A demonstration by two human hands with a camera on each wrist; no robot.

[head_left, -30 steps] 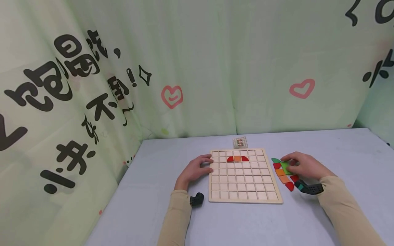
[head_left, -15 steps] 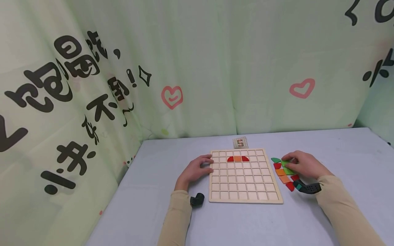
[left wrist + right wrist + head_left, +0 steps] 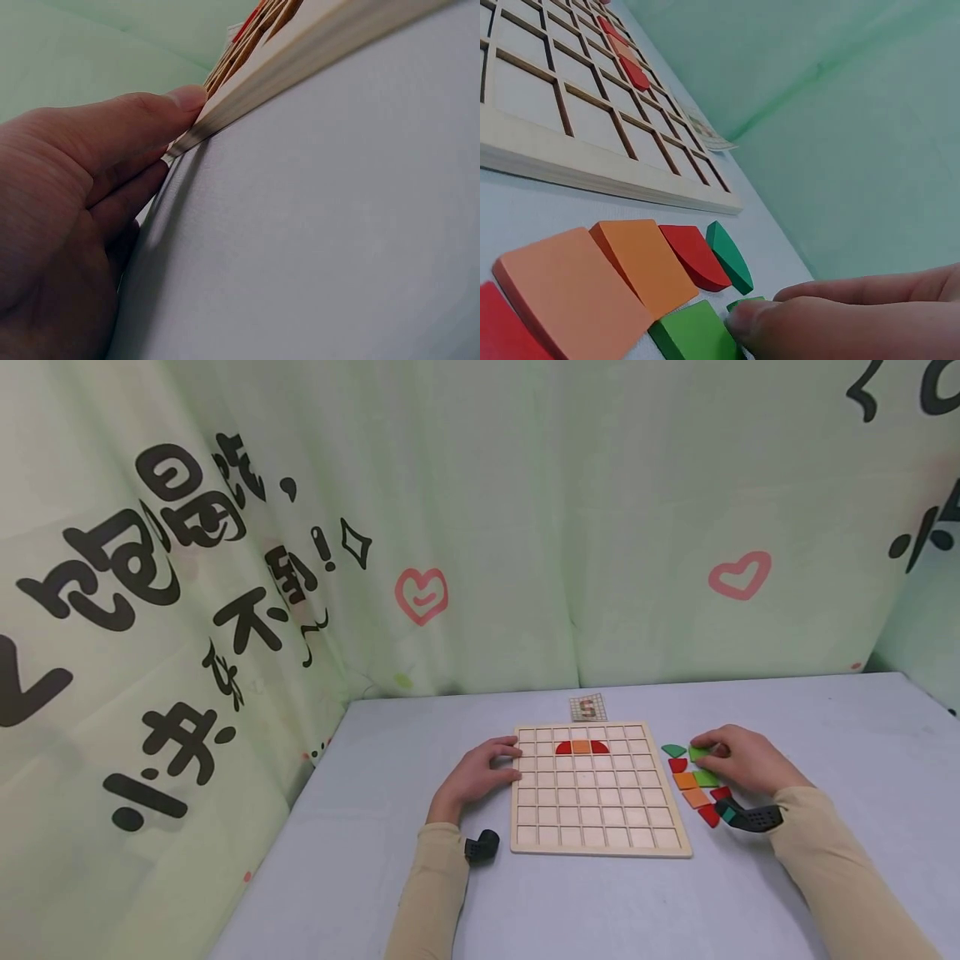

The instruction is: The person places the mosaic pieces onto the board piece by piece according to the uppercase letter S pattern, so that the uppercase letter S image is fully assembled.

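Tile row, long axis left to right on gridded board

Black lettering and two pink hearts mark the pale green curtain behind the table.

Grid board flat on surface. Card just behind board. Three pieces side by side in board's second row from back. Left hand at board's left edge. Loose pieces clustered right of board; right hand at cluster's right, end piece between fingertips. Curtain behind surface.
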